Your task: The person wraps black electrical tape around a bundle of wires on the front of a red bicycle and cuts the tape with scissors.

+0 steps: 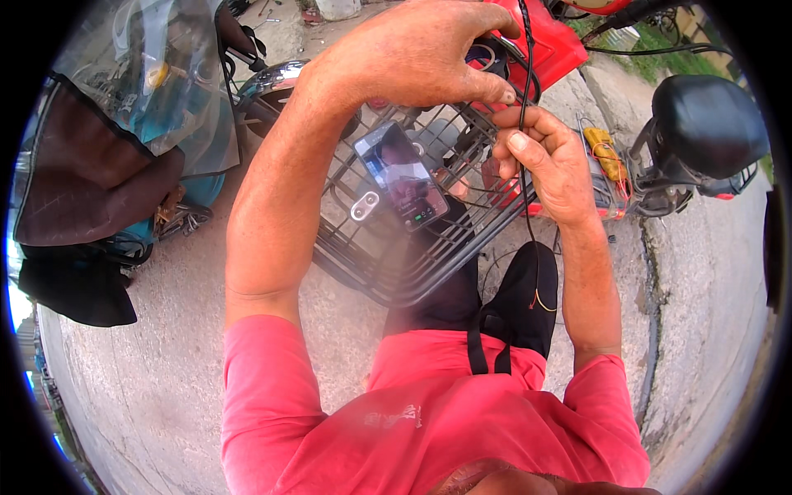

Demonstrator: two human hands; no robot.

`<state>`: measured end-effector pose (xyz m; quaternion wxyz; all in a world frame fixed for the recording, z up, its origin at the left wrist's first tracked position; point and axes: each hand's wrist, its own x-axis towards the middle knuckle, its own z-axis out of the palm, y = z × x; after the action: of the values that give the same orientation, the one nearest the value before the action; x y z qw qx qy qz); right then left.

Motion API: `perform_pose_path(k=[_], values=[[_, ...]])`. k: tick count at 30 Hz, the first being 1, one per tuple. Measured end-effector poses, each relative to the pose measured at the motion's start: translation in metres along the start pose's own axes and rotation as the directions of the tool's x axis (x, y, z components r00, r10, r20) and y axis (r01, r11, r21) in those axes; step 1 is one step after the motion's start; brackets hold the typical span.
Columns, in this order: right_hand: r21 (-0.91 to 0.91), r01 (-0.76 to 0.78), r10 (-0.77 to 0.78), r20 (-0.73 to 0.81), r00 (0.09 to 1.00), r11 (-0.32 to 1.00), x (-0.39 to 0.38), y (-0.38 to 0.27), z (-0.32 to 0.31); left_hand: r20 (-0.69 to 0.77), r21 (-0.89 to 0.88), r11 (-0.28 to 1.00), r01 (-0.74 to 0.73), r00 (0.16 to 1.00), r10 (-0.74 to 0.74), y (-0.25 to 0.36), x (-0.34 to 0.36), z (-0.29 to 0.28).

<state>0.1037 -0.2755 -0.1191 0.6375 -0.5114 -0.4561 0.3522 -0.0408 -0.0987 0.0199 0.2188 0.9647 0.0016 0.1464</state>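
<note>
A long black cable hangs down in front of me, its lower end split into thin bare-coloured wires. My right hand pinches this cable between thumb and fingers. Arched over from the left, my left hand has its thumb stretched toward the cable just above the right fingers. Its forefinger is apart from the thumb, and its other fingers are hidden. Both hands are beside a red vehicle panel. Below them is a dark wire basket. A phone with a lit screen is tilted over the basket.
At left stands a teal vehicle with a brown cover and a clear plastic sheet. A black rounded mirror-like part juts out at right, near a yellow bundle with wires. Cracked concrete lies underneath.
</note>
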Motion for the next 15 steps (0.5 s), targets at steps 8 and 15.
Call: perform_pose_path(k=[8, 15], values=[[-0.003, -0.001, 0.001, -0.002, 1.000, 1.000, 0.000, 0.001, 0.000, -0.031, 0.004, 0.999, -0.038, 0.999, 0.038, -0.006, 0.000, 0.006], [-0.006, 0.001, -0.001, -0.002, 1.000, 1.000, 0.000, 0.000, 0.001, -0.046, -0.013, 0.997, -0.078, 0.996, 0.077, -0.014, 0.001, 0.010]])
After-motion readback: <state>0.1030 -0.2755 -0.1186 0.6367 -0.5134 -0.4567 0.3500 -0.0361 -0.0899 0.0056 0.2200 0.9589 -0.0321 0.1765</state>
